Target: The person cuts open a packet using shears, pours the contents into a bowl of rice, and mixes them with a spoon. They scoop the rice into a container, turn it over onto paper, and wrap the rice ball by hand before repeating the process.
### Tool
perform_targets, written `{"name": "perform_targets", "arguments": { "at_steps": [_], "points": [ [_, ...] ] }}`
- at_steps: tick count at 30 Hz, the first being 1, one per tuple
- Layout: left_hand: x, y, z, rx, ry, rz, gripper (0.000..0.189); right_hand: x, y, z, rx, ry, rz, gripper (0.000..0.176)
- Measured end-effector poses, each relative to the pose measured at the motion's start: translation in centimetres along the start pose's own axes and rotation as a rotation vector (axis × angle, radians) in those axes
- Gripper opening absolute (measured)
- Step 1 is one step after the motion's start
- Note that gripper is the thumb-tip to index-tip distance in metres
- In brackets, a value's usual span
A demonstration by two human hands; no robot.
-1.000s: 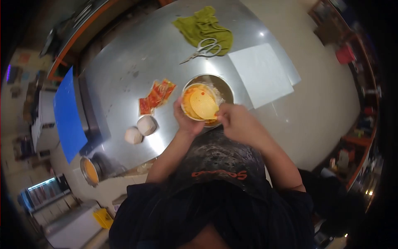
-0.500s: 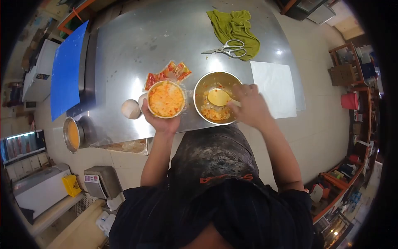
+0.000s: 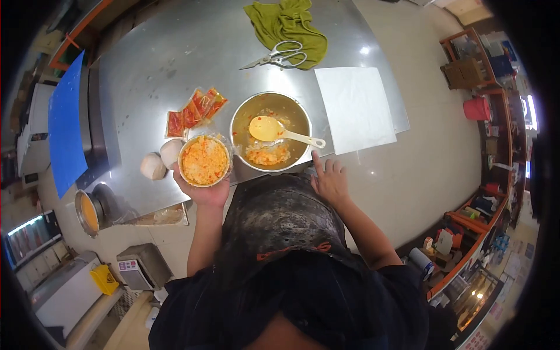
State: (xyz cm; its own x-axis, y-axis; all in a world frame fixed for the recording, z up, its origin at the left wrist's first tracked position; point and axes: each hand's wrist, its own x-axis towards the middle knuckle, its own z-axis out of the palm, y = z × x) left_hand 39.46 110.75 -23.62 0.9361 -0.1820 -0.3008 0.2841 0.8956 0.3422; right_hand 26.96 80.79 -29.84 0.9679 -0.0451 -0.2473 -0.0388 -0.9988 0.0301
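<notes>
My left hand (image 3: 205,193) holds a small round bowl (image 3: 204,161) from below. It is filled to the rim with a crumbly orange mixture with red bits, and clear plastic film shows around its edge. My right hand (image 3: 331,182) is open with fingers apart and holds nothing, close to the handle end of a cream-coloured serving spoon (image 3: 267,128). That spoon rests in a steel mixing bowl (image 3: 238,116), its handle over the right rim. Some of the same orange mixture (image 3: 268,154) lies in the steel bowl's bottom.
Two pale dough-like balls (image 3: 153,166) and red-filled sachets (image 3: 195,111) lie by my left hand. Scissors (image 3: 277,55) lie partly on a green cloth (image 3: 294,29). White paper (image 3: 354,108) covers the steel table's (image 3: 146,76) right side. A container of orange liquid (image 3: 89,213) stands left.
My right hand has let go of the spoon and drawn back toward me, leaving it in the steel bowl. The view has shifted, and the left hand still holds the small bowl.
</notes>
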Motion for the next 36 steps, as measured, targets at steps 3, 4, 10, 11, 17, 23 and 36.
{"name": "perform_targets", "arguments": {
  "at_steps": [3, 4, 10, 11, 17, 23, 36],
  "points": [
    [0.2, -0.3, 1.3, 0.029, 0.015, -0.062, 0.069, -1.8, 2.2, 6.3, -0.037, -0.093, 0.109, 0.07],
    [0.4, -0.4, 1.9, 0.029, 0.0, -0.088, 0.069, -2.5, 3.5, 8.6, -0.059, -0.046, 0.145, 0.069],
    [0.2, -3.1, 8.0, -0.018, -0.251, -0.26, 0.073, -4.8, 11.6, 6.4, 0.176, -0.257, 0.546, 0.047],
    [0.2, -4.1, 9.8, -0.027, -0.291, -0.291, 0.073, -5.2, 12.9, 5.4, 0.233, -0.163, 0.588, 0.041],
    [2.1, -14.1, 15.2, 0.212, -0.296, -0.301, 0.071, -5.4, 19.8, 0.0, 0.473, 0.089, 0.663, 0.036],
    [6.7, -26.4, 16.8, 0.689, -0.174, -0.167, 0.069, -3.7, 24.9, -4.6, 0.559, 0.211, 0.475, 0.032],
    [12.4, -37.9, 14.7, 2.503, -0.522, 0.256, 0.077, -1.0, 32.7, -4.8, 0.607, 0.247, 0.048, 0.031]
  ]
}}
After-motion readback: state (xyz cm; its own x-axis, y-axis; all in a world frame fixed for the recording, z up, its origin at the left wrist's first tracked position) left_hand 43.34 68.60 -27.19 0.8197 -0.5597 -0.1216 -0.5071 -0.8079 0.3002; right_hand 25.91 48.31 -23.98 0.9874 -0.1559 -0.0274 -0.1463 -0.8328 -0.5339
